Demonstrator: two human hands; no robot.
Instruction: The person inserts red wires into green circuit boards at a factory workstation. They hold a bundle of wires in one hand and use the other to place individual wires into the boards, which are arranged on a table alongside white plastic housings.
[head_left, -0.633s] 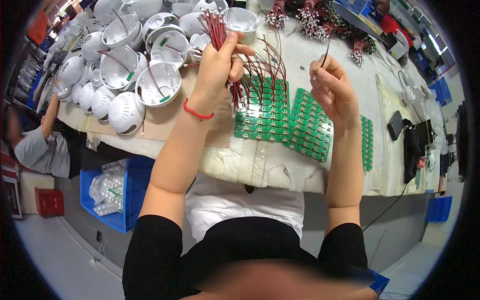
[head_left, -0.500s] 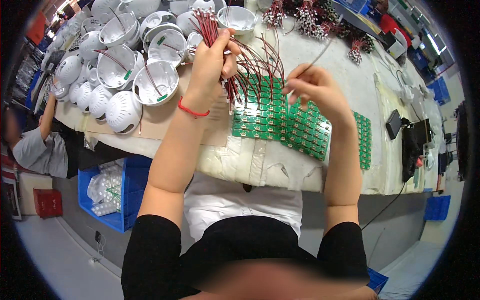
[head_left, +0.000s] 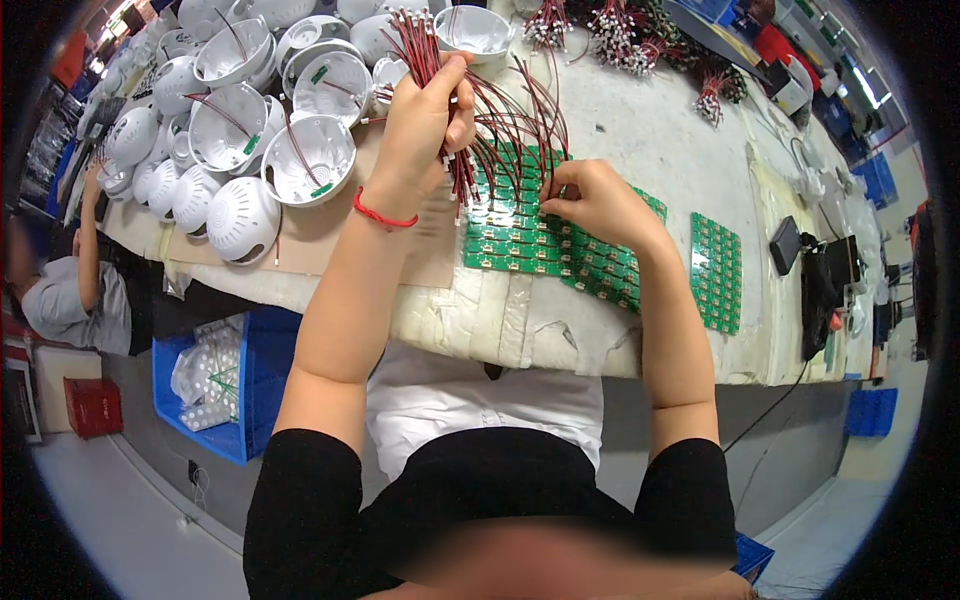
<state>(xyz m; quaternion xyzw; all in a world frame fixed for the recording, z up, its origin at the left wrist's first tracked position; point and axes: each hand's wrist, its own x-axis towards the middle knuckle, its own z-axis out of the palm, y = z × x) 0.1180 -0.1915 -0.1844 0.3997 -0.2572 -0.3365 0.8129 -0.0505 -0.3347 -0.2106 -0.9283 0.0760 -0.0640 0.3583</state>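
My left hand (head_left: 432,118) is closed round a bundle of thin red-and-black wires (head_left: 415,42) with small white connectors at their ends. It is held above the left edge of a green circuit board panel (head_left: 512,250). Several wires (head_left: 535,110) rise in arcs from the panel's far rows. My right hand (head_left: 598,200) is over the panel, thumb and forefinger pinched at the lower end of a red-and-black wire; the fingers hide its tip. Beneath that hand lies a second green panel (head_left: 610,268), partly covered by the wrist.
White perforated dome housings (head_left: 243,220) crowd the left side, some with wires inside. A third green panel (head_left: 715,270) lies to the right. More wire bundles (head_left: 625,35) rest at the back. A blue bin (head_left: 255,385) stands below the table's left; a co-worker's arm (head_left: 88,240) reaches in there.
My right hand has moved left and slightly down, from above the second panel to the first, and its fingers have come together. My left hand stays nearly in place with the wire bundle.
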